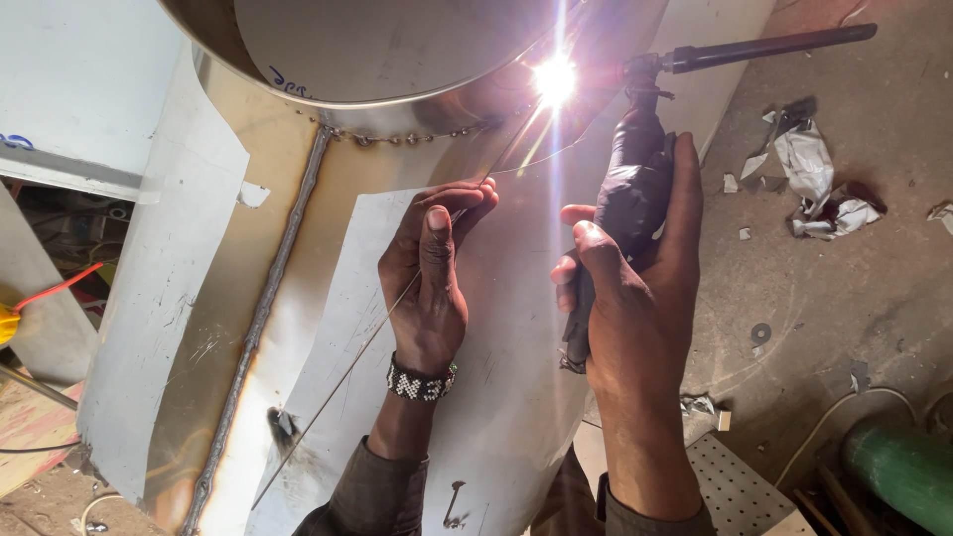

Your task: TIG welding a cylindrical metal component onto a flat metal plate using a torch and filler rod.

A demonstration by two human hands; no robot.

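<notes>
Tank: steel cylinder [496,397] lying under both hands, seam exposed.
Torch: welding torch [635,189] gripped tight in right hand [635,298], tip at arc [554,79].
Rod: filler rod [367,337] pinched by left hand [432,268], feeding arc.

Right hand [635,288] gripping torch [635,189], arc [554,77] lit

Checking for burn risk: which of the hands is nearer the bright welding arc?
Left. The left hand, pinching the filler rod, sits just below-left of the arc; the right hand grips the torch lower down.
</notes>
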